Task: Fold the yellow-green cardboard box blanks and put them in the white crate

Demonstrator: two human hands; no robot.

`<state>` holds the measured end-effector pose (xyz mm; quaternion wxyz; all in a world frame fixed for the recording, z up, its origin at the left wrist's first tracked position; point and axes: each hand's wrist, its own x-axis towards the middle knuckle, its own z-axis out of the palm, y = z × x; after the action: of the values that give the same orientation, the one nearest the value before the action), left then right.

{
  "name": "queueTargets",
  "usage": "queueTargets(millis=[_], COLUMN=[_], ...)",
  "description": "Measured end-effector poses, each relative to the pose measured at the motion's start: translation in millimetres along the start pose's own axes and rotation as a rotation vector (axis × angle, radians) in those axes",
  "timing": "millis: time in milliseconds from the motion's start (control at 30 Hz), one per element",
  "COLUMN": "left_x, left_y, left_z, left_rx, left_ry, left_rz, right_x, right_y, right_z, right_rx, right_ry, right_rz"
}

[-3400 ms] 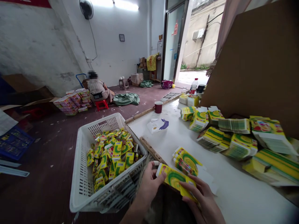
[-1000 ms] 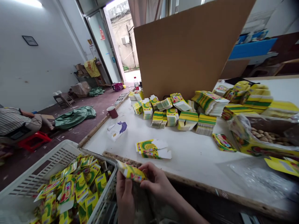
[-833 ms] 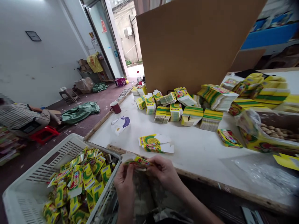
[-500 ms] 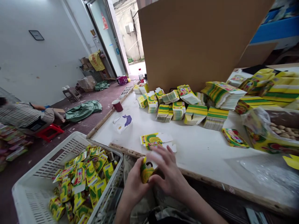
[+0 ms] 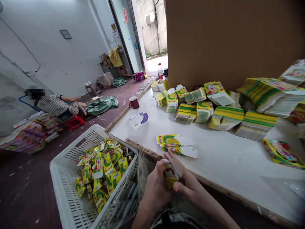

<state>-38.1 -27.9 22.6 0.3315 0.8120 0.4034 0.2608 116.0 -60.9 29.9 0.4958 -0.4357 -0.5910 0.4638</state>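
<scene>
My left hand (image 5: 154, 184) is wrapped round a small yellow carton (image 5: 169, 182) at the table's front edge. My right hand (image 5: 189, 183) closes on the carton from the other side, its thumb low and its fingers stretched along the white flap at the top. What is inside the carton cannot be made out. Just beyond my fingers, a few flattened yellow-green cartons (image 5: 170, 141) lie on the white table (image 5: 221, 165). To my left, a white plastic basket (image 5: 57, 176) holds many small filled-out yellow cartons (image 5: 108, 163).
Stacks of flat cartons (image 5: 225, 116) line the table's back, before a large cardboard sheet (image 5: 226, 41). A maroon mug (image 5: 134, 102) and a white-purple packet (image 5: 139, 120) stand at the left. Across the floor, a person (image 5: 56, 106) sits on a red stool (image 5: 74, 122).
The view has swung left, bringing more of the seated person into sight. My right hand has come down from above the carton and closed against its side and flap.
</scene>
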Motion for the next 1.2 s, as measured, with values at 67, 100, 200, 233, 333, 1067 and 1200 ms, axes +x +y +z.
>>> queueTargets(millis=[67,100,200,233,333,1067,1200], left_x=[0.0,-0.2,-0.8,-0.8,-0.1,0.6,1.3], left_y=[-2.1,-2.6,-1.6,-1.1,-0.9,-2.7,-2.2], left_z=[1.4,1.3,-6.5,-11.4,-27.9,-38.0,-39.7], left_rx=[-0.041,-0.039,0.038,0.053,0.034,0.105,0.12], left_ry=[0.011,0.046,0.148,0.151,0.136,0.221,0.24], left_rz=[0.019,0.021,-0.06,-0.091,-0.118,0.026,0.034], right_x=[-1.2,-1.3,-0.2,0.3,1.2,3.6,1.4], right_y=[5.7,8.8,15.8,16.7,14.8,-6.3,-1.5], right_z=[1.5,1.8,-0.7,-2.5,-9.9,-27.8,-21.7], right_rx=[-0.163,-0.226,-0.347,-0.379,-0.474,-0.465,-0.487], right_ry=[-0.047,-0.031,0.08,0.077,-0.038,-0.096,-0.03], right_rz=[-0.107,-0.138,-0.183,-0.192,-0.206,-0.154,-0.181])
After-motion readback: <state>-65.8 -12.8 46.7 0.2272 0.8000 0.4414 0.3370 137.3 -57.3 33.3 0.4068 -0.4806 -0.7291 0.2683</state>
